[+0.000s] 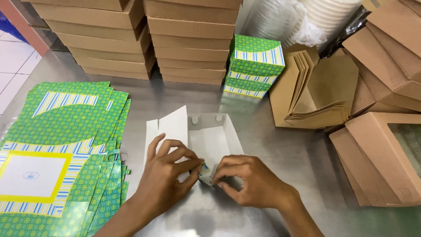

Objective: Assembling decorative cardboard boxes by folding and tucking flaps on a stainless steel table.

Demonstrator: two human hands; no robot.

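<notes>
A half-folded cardboard box (pixel 210 136), white on the inside, lies on the steel table in front of me. Its far wall and right wall stand up, and a white flap (pixel 173 127) rises at its left. My left hand (pixel 169 173) and my right hand (pixel 245 177) meet at the box's near edge. Both pinch a small corner tab (pixel 205 170) with green and striped print between fingertips and thumbs.
A fanned stack of flat green patterned box blanks (pixel 66 153) lies at the left. Stacked brown boxes (pixel 144 39) and folded green boxes (pixel 254 66) stand at the back. Brown kraft boxes and flat sleeves (pixel 324 92) crowd the right side. Stacked white cups (pixel 324 17) sit at the far right.
</notes>
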